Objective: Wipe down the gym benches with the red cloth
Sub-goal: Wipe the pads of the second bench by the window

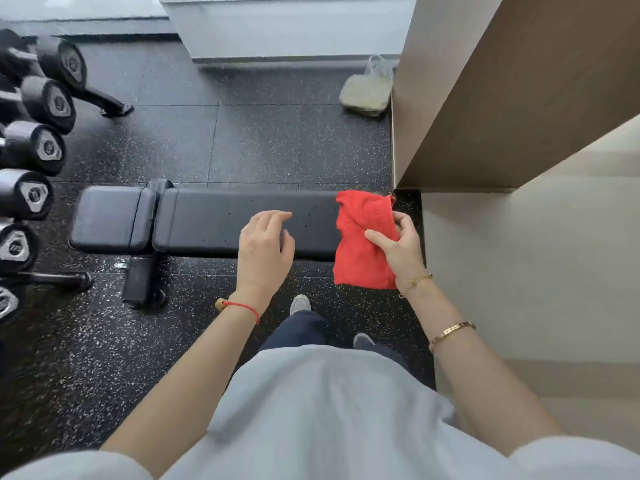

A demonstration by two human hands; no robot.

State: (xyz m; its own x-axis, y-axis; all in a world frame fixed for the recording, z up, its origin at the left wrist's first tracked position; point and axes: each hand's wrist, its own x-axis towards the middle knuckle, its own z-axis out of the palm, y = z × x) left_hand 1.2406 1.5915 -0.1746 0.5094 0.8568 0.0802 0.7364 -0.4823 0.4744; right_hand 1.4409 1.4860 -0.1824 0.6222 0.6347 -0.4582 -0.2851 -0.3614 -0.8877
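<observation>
A black padded gym bench point(207, 220) lies crosswise in front of me, its short seat pad at the left and its long pad stretching right. The red cloth point(360, 237) hangs over the bench's right end and drapes down past its near edge. My right hand point(398, 247) pinches the cloth's right side between thumb and fingers. My left hand point(265, 244) hovers over the middle of the long pad with its fingers loosely bent, holding nothing.
A rack of black dumbbells point(31, 147) lines the left edge. A brown and beige wall column point(519, 116) stands close at the right, next to the bench end. A plastic bag point(367, 91) sits on the speckled rubber floor point(277, 143) behind the bench.
</observation>
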